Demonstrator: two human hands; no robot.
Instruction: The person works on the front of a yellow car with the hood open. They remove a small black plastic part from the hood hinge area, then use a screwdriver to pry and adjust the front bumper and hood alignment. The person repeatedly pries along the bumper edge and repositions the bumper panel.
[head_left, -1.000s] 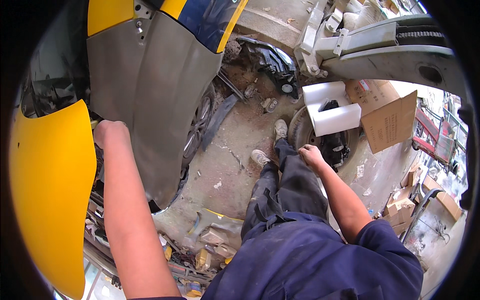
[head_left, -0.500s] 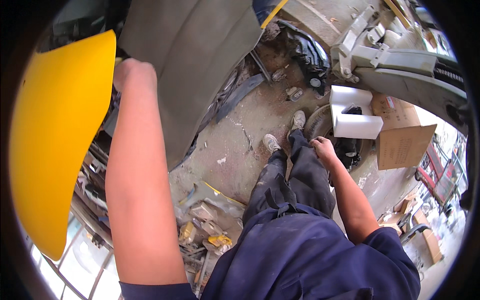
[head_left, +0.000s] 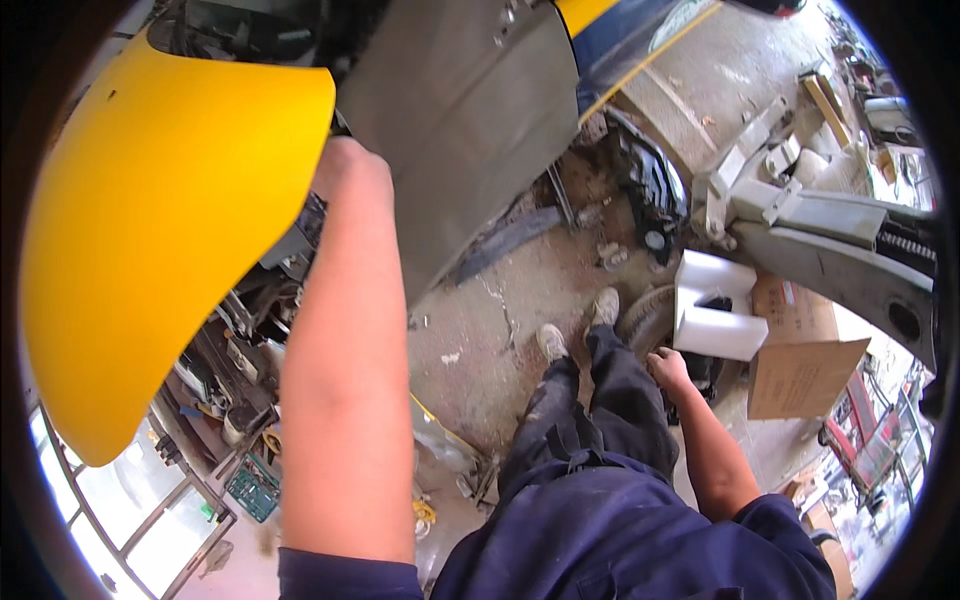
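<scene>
My left arm reaches up, and my left hand (head_left: 352,168) is at the corner of a large, curved yellow vehicle panel (head_left: 170,230) that looks like a raised hood. Its fingers disappear behind the panel's edge, so their grip is hidden. Just right of that hand is a grey body panel (head_left: 470,130) of the same vehicle. Below the yellow panel, dark engine-bay parts (head_left: 240,330) show. My right hand (head_left: 668,368) hangs beside my right leg with its fingers curled in; whatever they may hold cannot be made out.
Right of my legs are a tyre (head_left: 645,318), white foam packing (head_left: 720,330) and an open cardboard box (head_left: 808,375). A metal lift arm (head_left: 830,235) juts in above them. Near the grey panel lies a headlight (head_left: 650,185). A green tool case (head_left: 255,488) is at lower left.
The view has turned, shifting most of the scene right and down and bringing the green case into sight. My left hand stays by the yellow panel's corner; my right hand still hangs curled.
</scene>
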